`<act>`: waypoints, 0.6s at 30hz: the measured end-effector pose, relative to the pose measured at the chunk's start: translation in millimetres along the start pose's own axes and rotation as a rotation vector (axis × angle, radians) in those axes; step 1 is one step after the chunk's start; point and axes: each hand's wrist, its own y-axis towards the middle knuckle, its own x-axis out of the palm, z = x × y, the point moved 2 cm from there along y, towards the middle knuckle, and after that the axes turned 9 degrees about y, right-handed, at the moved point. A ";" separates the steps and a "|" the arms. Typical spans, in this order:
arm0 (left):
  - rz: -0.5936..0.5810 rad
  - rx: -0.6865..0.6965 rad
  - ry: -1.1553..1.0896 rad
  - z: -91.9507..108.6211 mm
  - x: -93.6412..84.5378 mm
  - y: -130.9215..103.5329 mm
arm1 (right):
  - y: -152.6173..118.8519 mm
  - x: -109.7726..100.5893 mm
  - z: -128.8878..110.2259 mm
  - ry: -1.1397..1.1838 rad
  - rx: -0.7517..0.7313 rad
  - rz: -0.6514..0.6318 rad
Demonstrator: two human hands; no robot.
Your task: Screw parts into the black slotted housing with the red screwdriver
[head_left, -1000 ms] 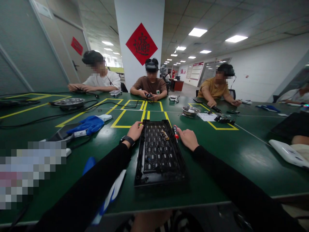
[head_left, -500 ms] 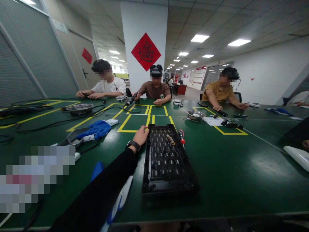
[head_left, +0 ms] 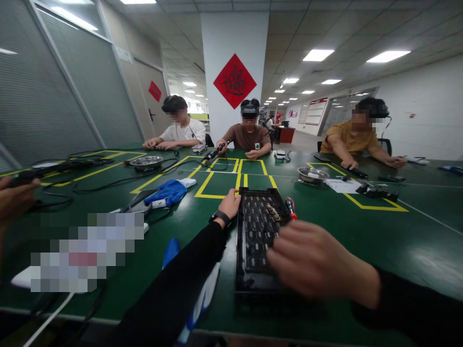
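Observation:
A black tray (head_left: pixel 243 284) with rows of small slots lies lengthwise on the green table in front of me. Its far left corner is held by my left hand (head_left: pixel 229 205), with a dark band on the wrist. Over the tray's right side is my right hand (head_left: pixel 311 258), blurred by motion; its fingers are curled, and whatever they may hold cannot be made out. Small metallic pieces (head_left: pixel 273 212) rest in the upper part of the tray. A red and black screwdriver (head_left: pixel 290 208) lies beside the tray's right edge, partly behind my right hand.
Blue and white gloves (head_left: pixel 170 192) lie to the left, near black cables. Metal bowls (head_left: pixel 146 162) (head_left: pixel 313 174) stand farther back, with paper (head_left: pixel 342 185) and black parts (head_left: pixel 378 191) at the right. Three people sit across the table; another person's hand (head_left: pixel 16 197) shows at the left edge.
My right hand has come into view from the right and is over the tray. The view has turned left, so the scene sits farther right. My left hand stays at the tray's corner.

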 end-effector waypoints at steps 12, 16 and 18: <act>-0.010 0.015 -0.020 -0.9 0.2 -0.5 | 48.9 29.8 108.9 -0.459 0.437 -0.222; -0.011 0.012 -0.002 -1.0 1.9 0.5 | 48.5 24.7 98.4 -0.211 0.436 -0.015; -0.012 0.009 0.005 -0.8 2.3 0.7 | 45.4 23.8 91.7 0.048 0.434 0.119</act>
